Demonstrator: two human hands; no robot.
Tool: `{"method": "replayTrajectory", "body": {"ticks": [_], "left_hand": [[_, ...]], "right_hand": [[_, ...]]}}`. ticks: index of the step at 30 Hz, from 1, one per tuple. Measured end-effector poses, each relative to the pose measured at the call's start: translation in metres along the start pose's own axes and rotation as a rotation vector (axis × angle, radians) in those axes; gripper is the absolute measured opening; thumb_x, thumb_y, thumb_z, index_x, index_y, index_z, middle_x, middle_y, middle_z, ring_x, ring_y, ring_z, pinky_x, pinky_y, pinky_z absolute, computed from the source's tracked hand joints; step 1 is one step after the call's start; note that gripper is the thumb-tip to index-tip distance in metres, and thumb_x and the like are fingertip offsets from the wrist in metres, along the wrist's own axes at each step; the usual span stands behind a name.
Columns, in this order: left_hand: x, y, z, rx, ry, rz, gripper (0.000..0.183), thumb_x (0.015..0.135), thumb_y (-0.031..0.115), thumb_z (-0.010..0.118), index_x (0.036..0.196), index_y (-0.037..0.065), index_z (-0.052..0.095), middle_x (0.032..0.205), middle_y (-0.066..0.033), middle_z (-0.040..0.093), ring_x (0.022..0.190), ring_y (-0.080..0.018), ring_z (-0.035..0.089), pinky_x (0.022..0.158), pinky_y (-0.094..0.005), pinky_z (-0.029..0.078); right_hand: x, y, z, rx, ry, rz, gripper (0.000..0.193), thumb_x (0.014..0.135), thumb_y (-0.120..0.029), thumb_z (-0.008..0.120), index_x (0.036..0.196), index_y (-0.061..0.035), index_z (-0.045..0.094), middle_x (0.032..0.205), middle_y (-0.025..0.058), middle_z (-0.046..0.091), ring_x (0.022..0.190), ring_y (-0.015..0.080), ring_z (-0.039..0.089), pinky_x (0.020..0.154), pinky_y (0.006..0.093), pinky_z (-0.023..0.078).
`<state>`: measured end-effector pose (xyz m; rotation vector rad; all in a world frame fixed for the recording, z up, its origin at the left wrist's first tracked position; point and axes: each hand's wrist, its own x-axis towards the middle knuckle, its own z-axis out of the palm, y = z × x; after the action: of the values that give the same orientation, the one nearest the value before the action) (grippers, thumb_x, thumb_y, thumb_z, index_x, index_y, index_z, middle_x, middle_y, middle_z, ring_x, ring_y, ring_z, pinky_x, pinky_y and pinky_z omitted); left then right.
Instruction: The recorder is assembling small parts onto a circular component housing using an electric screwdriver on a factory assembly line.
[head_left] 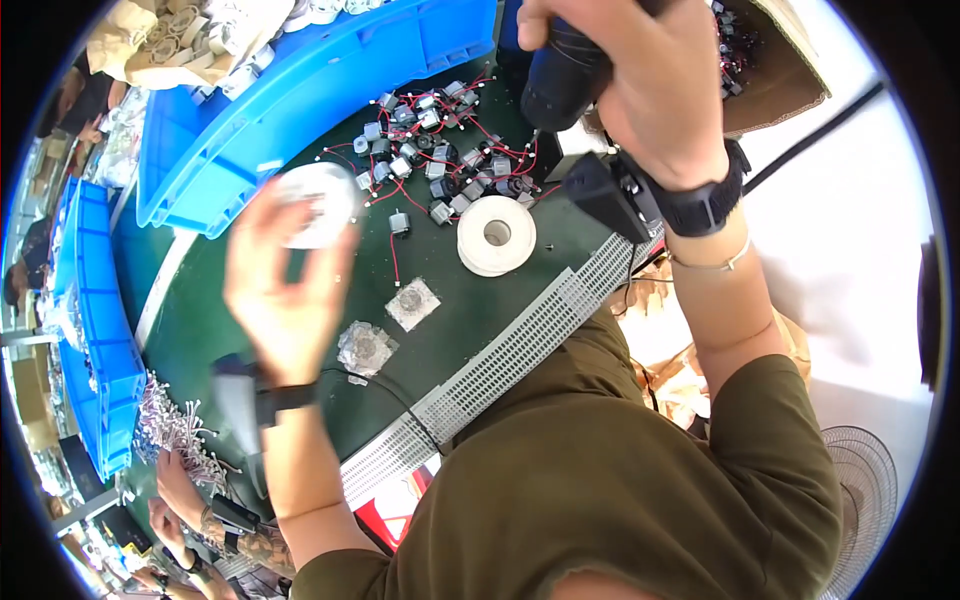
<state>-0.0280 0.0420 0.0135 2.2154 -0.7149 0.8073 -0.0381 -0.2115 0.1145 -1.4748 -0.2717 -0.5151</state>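
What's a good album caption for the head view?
Left hand holding a round white part, right hand gripping a black tool, small motors on the green table.

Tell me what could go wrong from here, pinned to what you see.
1. The left hand holds a white round part over the bench; if the grip slips, it might drop and get scuffed.
2. The heap of small red-wired motors looks tangled, so pulling one out could drag others along or strain a lead.
3. A black cable crosses the perforated strip at the bench edge; a forearm might snag it.
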Motion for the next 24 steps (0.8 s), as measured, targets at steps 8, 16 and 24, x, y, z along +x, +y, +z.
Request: {"method": "replayTrajectory", "body": {"ticks": [8,16,24], "left_hand": [[-0.018,-0.123,-0.052,0.815,0.12,-0.117,0.027,0.079,0.018,0.069,0.098,0.001,0.061,0.105,-0.0195,0.061,0.092,-0.0361,0.059,0.079,-0.0418,0.047],[0.005,-0.051,0.039,0.083,-0.677,-0.134,0.022,0.086,0.025,0.063,0.079,0.003,0.064,0.072,-0.014,0.062,0.065,-0.0277,0.06,0.06,-0.0378,0.046],[0.048,-0.041,0.029,-0.8,-0.567,-0.589,0.024,0.092,0.017,0.057,0.075,0.0,0.06,0.063,-0.0004,0.055,0.06,-0.0064,0.049,0.058,-0.0212,0.039]], "right_hand": [[-0.001,0.03,-0.009,-0.153,0.022,-0.072,0.022,0.078,-0.009,0.072,0.092,-0.0009,0.056,0.077,0.0006,0.058,0.067,0.0066,0.053,0.06,0.0206,0.042],[0.002,0.039,0.0,-0.201,-0.02,-0.028,0.043,0.076,-0.012,0.075,0.109,0.0015,0.05,0.091,0.0068,0.06,0.08,0.011,0.057,0.071,0.0245,0.045],[-0.02,0.067,0.015,-0.577,-0.392,-0.265,0.027,0.075,-0.01,0.072,0.097,0.0002,0.06,0.09,0.0118,0.06,0.077,0.0215,0.061,0.07,0.0293,0.048]]}}
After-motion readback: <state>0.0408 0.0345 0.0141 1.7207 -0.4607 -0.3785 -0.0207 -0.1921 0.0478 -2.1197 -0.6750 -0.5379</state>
